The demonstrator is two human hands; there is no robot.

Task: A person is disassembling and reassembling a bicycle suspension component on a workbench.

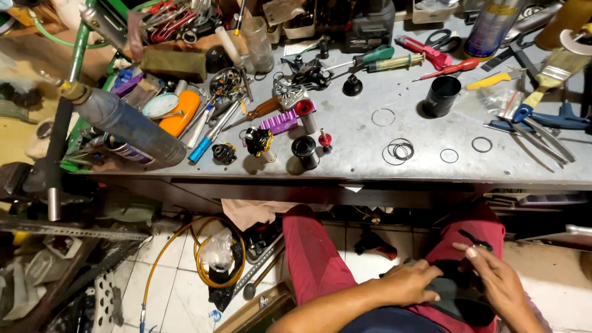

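I sit at a metal workbench (370, 160), with my red trousers (314, 259) below its edge. My left hand (410, 282) rests in my lap and grips a dark grey rag or part (453, 295). My right hand (499, 280) is beside it on the right thigh, pinching a thin black ring (476, 239) between its fingertips. Both hands sit below the bench edge, apart from the tools on top.
Several loose rings (399, 150) lie on the bench near a black cup (441, 96). Screwdrivers (394, 61), a paintbrush (552, 77), scissors (441, 40) and small purple and black parts (280, 122) crowd the top. A gas canister (132, 126) lies at left. An orange hose (197, 246) coils on the tiled floor.
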